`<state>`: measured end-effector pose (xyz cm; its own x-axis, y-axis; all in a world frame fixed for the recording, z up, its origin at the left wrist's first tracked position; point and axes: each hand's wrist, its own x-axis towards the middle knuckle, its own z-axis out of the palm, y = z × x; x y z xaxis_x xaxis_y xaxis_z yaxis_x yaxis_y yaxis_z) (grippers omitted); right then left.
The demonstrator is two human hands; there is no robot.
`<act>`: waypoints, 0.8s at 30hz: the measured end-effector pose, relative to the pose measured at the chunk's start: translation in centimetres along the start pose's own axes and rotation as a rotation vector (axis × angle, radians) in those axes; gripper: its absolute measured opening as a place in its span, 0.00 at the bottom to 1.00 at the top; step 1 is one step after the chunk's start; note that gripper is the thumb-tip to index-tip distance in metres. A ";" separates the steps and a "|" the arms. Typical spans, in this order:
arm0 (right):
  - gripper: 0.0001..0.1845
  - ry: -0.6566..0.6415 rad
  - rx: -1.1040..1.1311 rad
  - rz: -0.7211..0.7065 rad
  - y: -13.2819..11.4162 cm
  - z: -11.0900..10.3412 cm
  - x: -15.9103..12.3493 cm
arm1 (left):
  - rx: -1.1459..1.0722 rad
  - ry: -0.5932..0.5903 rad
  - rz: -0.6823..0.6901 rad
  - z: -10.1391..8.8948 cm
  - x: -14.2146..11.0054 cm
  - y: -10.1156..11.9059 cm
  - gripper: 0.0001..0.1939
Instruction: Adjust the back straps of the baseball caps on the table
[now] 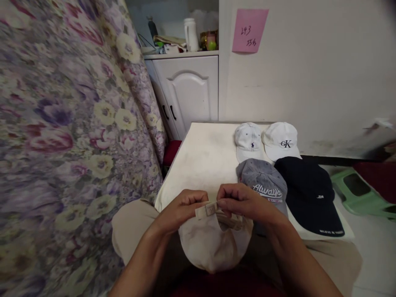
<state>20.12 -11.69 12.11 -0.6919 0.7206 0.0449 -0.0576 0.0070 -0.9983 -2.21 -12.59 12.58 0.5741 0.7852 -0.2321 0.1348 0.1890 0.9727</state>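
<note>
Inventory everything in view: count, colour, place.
beige cap: 1, in both hands
caps, far row: 2, white, table's far right
grey cap: 1, beyond right hand
dark cap: 1, right of grey
table: 1, cream, centre
curtain: 1, floral, left
cabinet: 1, white, behind table
jug: 1, white, on shelf; clutter around, unclear
note: 1, pink, on white wall
stool: 1, green, right
red items: left and right edges of table, unclear
legs: 2, beige trousers
hands: left, right
</note>
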 end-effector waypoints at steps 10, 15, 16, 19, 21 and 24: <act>0.16 -0.032 0.148 0.027 1.1 -0.2 0.3 | 0.086 -0.003 0.028 -0.1 0.0 0.2 0.20; 0.16 -0.053 0.175 0.056 1.1 0.2 0.5 | 0.091 -0.005 0.034 0.1 0.0 0.3 0.19; 0.17 -0.044 0.173 0.063 1.1 0.2 0.5 | 0.092 0.002 0.031 0.1 0.0 0.4 0.18; 0.17 -0.014 0.148 0.079 1.2 0.1 0.4 | 0.108 0.012 0.033 0.2 -0.1 0.7 0.18; 0.17 -0.007 0.138 0.072 1.2 0.1 0.3 | 0.109 0.007 0.033 0.3 0.0 0.8 0.18; 0.17 0.008 0.123 0.064 1.0 0.2 0.3 | 0.097 0.006 0.019 0.3 0.0 0.8 0.18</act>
<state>19.69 -11.62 11.15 -0.6911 0.7225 -0.0194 -0.1017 -0.1237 -0.9871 -1.80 -12.62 13.39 0.5727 0.7916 -0.2130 0.2014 0.1159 0.9726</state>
